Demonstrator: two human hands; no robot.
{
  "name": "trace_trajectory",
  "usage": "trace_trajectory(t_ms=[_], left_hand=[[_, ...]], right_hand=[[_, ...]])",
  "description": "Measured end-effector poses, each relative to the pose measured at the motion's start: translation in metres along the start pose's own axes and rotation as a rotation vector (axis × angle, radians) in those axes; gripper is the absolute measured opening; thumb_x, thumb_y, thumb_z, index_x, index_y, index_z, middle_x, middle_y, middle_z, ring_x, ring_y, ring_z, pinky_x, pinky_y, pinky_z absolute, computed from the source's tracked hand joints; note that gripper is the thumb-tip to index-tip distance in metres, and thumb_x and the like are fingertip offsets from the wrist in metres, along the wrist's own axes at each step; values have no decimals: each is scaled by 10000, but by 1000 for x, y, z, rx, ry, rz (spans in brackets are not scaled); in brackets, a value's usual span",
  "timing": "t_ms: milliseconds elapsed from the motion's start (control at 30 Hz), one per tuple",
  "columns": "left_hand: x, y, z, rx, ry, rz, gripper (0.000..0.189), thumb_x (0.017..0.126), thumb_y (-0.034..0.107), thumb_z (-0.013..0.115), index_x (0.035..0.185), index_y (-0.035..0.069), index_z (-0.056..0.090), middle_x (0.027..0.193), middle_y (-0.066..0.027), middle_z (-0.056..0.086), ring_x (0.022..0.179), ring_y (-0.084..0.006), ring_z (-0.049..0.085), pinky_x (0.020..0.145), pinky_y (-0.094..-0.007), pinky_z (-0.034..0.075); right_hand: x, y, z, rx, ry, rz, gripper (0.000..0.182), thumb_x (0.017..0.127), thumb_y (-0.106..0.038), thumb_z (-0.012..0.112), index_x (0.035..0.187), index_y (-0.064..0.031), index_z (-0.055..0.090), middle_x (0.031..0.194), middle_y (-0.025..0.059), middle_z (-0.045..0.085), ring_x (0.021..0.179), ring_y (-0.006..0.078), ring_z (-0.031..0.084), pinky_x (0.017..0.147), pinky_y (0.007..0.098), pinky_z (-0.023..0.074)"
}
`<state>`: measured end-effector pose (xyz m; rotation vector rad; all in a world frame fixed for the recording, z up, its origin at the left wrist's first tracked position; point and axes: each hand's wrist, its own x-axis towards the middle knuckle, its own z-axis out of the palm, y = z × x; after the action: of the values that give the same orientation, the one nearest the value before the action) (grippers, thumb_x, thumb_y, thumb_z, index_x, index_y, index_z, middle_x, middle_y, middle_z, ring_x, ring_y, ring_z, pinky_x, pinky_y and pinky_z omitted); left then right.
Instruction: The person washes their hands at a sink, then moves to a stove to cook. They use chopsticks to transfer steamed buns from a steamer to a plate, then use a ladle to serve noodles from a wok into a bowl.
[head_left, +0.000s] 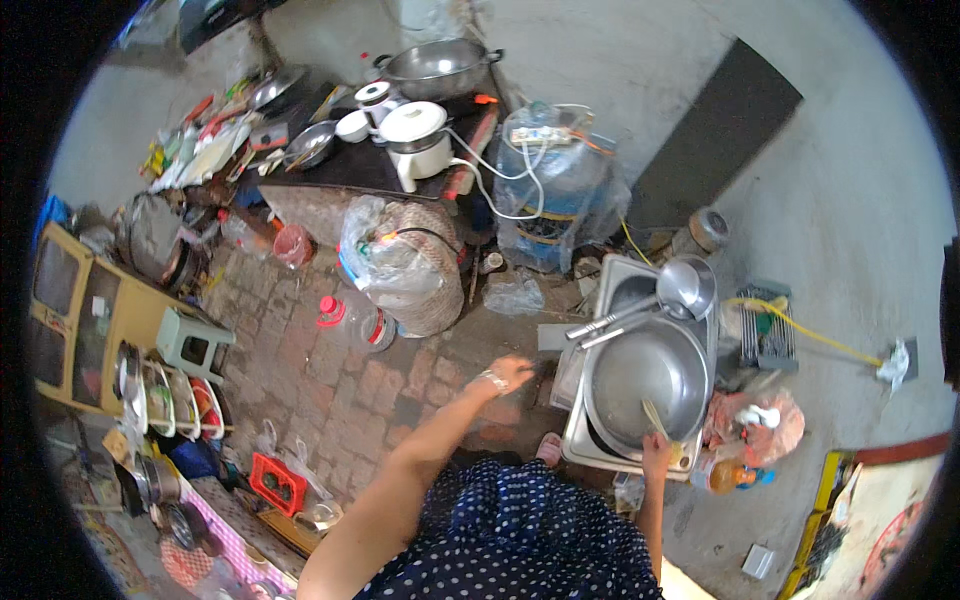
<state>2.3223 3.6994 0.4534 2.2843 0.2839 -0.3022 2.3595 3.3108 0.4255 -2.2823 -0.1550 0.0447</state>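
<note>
My right hand (656, 452) is at the near rim of a wide stainless steel basin (622, 375). It is closed around a thin, pale utensil (651, 414), whose upper end lies over the basin; its exact kind is unclear. The basin rests on a stainless steel sink (581, 442). Across the far side of the basin lie steel ladles (684, 279), their long handles pointing left. My left hand (513, 373), with a bracelet at the wrist, hangs in the air left of the sink. Its fingers are loosely bent and hold nothing visible.
A water jug (356, 324) and a plastic-covered sack (416, 277) stand on the brick floor. Behind them, a dark table (352, 169) carries a white electric pot (420, 146). Right of the sink are a pink bag (780, 439), a bottle (716, 476) and a yellow hose (817, 334).
</note>
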Motion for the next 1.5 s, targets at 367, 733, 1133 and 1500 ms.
trace_trajectory(t_ms=[367,733,1133,1500], left_hand=[[-332,-480,4,801,-396,-493,218,783,184,454,847,102,647,906,-91,628,823,-220,614,674,-325,497],[-308,-458,-16,497,-316,-568,213,713,200,570,920,150,562,989,-46,587,869,-194,571,711,-298,464],[-10,-303,-71,-1360,73,-199,139,827,209,528,884,88,564,729,-6,578,605,-127,542,488,-240,410],[92,170,54,-1457,-792,-390,236,838,267,521,926,48,529,795,-67,577,700,-182,557,657,-320,481]], right_hand=[[8,-92,44,-407,-189,209,368,745,-143,611,1037,67,531,889,198,597,786,239,579,723,313,445],[-5,-87,44,-572,-91,88,442,712,-314,624,965,41,554,757,226,580,725,267,596,663,357,448],[26,-228,-109,-554,835,92,465,772,-339,578,1170,-126,467,1145,145,462,1005,319,483,826,374,404],[60,-199,-141,-601,684,71,265,677,-246,580,861,-62,632,933,265,514,815,369,543,742,397,440]])
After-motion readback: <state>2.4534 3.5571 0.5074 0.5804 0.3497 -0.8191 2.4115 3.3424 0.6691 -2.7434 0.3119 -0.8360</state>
